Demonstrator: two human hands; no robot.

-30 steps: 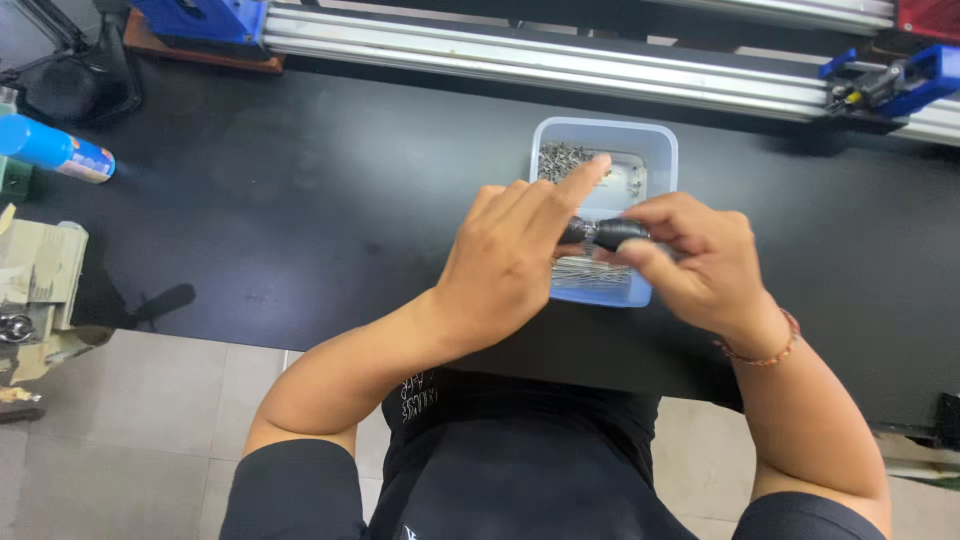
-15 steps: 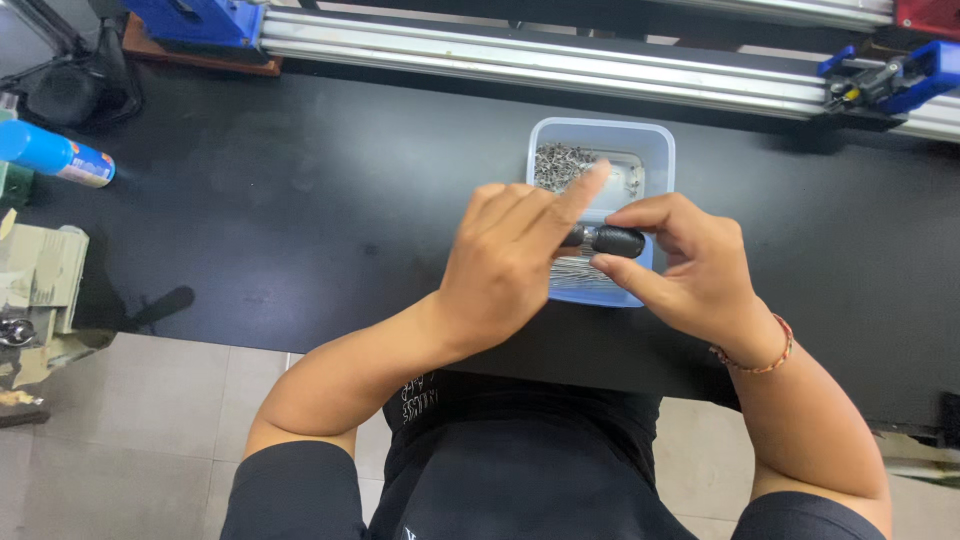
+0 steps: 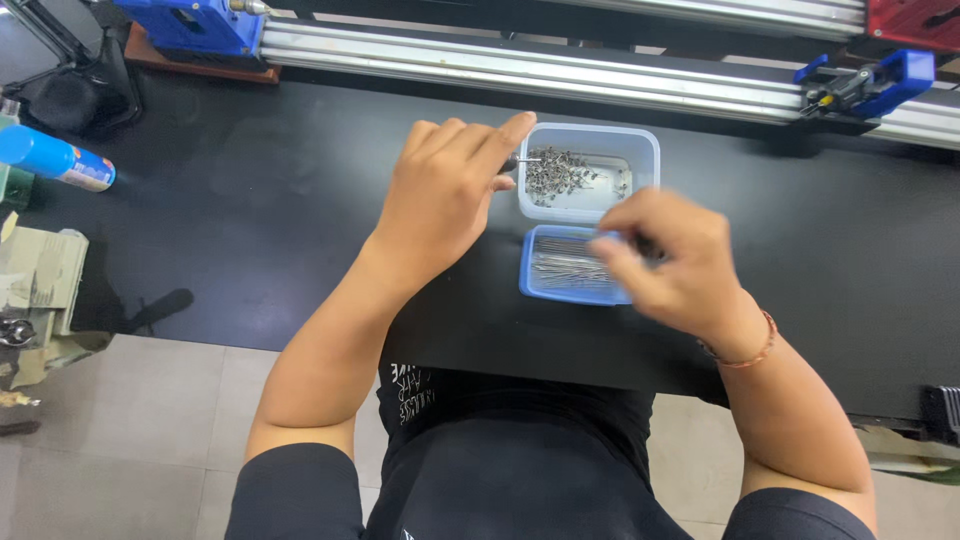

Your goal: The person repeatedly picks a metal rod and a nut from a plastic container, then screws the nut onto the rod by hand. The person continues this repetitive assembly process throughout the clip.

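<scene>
left hand (image 3: 445, 195) was raised over the black table (image 3: 250, 200), forearm running up from the near left, wrist bent slightly right. its fingers lay close together and curled, index stretched toward the far right. between thumb and fingertips it pinched a small dark piece with a thin metal pin (image 3: 524, 159) sticking out to the right, just over the left rim of the clear tub (image 3: 640, 150).

right hand (image 3: 670, 260) was motion-blurred, hovering over the right end of the blue lid (image 3: 535, 285). fingers were curled inward and bunched; a dark object seemed to sit at the fingertips, but i could not tell whether it was gripped. a thin beaded bracelet (image 3: 745, 355) sat on that wrist.

the clear tub was rectangular with rounded corners, at centre of the table, a little to the far side. it held a heap of small grey metal parts (image 3: 558, 175), mostly at its left half; pale floor showed at right. the blue lid lay just near of it, almost touching, shallow, with fine silvery pins (image 3: 565, 265) lined lengthwise.

surroundings: an aluminium rail (image 3: 560, 70) ran along the far edge, a blue fixture (image 3: 195, 25) at far left, a blue clamp (image 3: 865, 85) at far right. a blue spray can (image 3: 55, 160) lay at the left edge.
</scene>
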